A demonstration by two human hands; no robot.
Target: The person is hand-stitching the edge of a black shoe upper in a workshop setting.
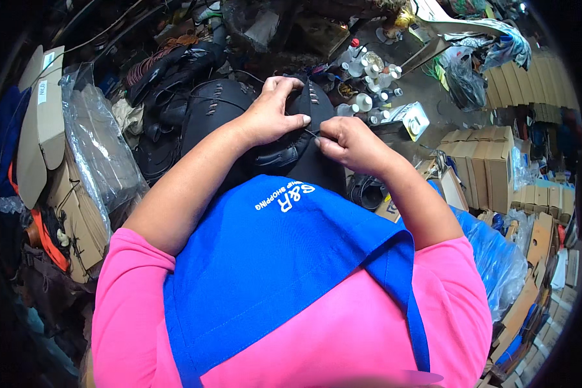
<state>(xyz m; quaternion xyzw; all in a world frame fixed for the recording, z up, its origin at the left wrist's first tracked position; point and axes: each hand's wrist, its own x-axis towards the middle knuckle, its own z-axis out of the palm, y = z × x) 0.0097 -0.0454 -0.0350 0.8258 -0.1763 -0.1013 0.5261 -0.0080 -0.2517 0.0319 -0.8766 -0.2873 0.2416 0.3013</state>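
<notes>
Black shoe [276,158], just one, lies at the right thigh's [330,160] inner edge; left hand [273,114] clasps it, right hand [350,143] pinches one thread [311,133].

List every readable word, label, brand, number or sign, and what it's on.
Wording not copied out; locations only:
Blue apron: large and small white lettering, legible.
Cardboard box at left: lower white label has dark characters; upper white label too small to read.
White-and-yellow container: circular printed mark, too small to read.
Bottles: any print too small to read.
</notes>
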